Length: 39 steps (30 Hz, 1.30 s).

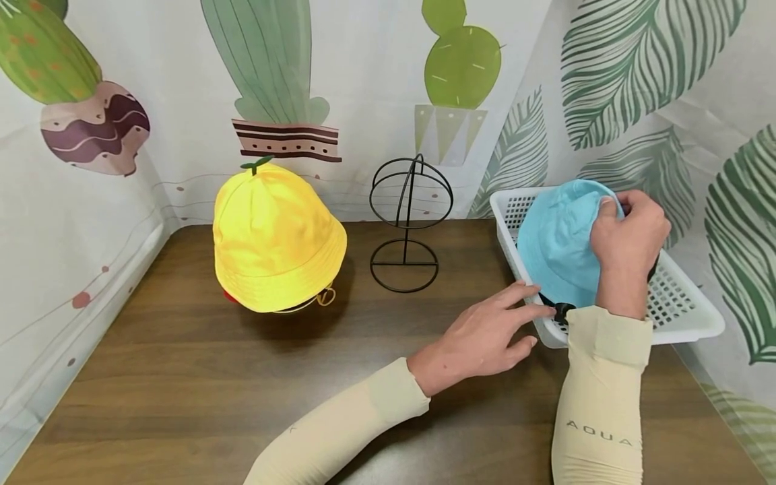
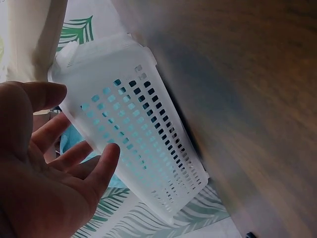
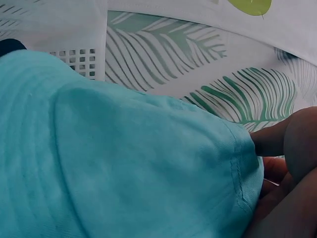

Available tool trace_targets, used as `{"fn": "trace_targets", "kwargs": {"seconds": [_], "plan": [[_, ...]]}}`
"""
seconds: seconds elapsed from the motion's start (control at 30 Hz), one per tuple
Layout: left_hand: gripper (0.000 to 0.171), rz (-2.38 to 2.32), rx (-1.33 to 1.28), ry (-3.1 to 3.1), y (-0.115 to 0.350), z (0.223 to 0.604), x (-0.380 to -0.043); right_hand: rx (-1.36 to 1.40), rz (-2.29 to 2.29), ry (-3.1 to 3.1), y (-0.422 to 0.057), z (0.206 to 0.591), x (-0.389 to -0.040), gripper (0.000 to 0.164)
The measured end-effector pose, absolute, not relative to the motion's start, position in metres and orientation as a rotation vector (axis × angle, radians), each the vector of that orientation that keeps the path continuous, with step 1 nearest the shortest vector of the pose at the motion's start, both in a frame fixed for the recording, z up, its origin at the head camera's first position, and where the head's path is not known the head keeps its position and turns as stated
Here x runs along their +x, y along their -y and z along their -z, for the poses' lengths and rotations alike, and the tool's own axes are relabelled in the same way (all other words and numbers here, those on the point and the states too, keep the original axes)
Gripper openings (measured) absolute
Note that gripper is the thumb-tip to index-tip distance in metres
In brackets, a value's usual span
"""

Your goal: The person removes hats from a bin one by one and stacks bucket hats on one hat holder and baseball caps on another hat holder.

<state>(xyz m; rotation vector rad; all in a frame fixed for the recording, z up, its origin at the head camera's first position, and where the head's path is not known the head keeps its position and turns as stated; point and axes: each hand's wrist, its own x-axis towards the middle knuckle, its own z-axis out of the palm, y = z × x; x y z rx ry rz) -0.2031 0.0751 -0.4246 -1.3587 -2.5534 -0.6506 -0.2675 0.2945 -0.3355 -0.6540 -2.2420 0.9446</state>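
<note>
In the head view a light blue bucket hat point(image 1: 558, 236) sits tilted in a white perforated plastic basket point(image 1: 688, 323) at the right. My right hand point(image 1: 633, 232) pinches the hat's crown between thumb and fingers; the right wrist view shows the crown point(image 3: 148, 158) stretching toward those fingers. At the basket's near left rim, my left hand point(image 1: 481, 330) is spread with relaxed fingers, its fingertips right at the rim. The left wrist view has that hand point(image 2: 54, 168) beside the basket's side wall point(image 2: 133, 114), blue cloth showing through the holes. A black buckle point(image 1: 562, 311) pokes out under the brim.
A yellow bucket hat point(image 1: 273, 236) with a small green sprout on top stands at the left, over a stand mostly hidden by it. Between it and the basket is a bare black wire hat stand point(image 1: 405, 222). A printed curtain point(image 1: 364, 67) hangs behind the wooden table point(image 1: 182, 397).
</note>
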Motion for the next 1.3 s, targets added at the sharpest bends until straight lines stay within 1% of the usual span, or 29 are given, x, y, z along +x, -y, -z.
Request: {"fn": "trace_targets", "kwargs": {"seconds": [0.23, 0.53, 0.73, 0.97, 1.2, 1.3], "plan": [[0.045, 0.656, -1.359, 2.549, -0.075, 0.426, -0.204, -0.547, -0.903, 2.144, -0.292, 0.337, -0.268, 0.035], [0.048, 0.673, -1.384, 2.564, -0.075, 0.426, -0.203, -0.495, -0.894, 2.110, -0.291, 0.333, -0.263, 0.033], [0.050, 0.671, -1.395, 2.564, -0.074, 0.426, -0.203, -0.393, -0.900, 1.994, -0.287, 0.324, -0.255, 0.024], [0.051, 0.646, -1.401, 2.546, -0.073, 0.426, -0.203, -0.339, -0.940, 1.935, -0.279, 0.311, -0.246, 0.023], [0.056, 0.631, -1.435, 2.528, -0.072, 0.427, -0.204, -0.267, -1.032, 1.849, -0.273, 0.300, -0.233, 0.016], [0.056, 0.612, -1.443, 2.531, -0.071, 0.426, -0.204, -0.241, -1.068, 1.809, -0.270, 0.295, -0.226, 0.017]]}}
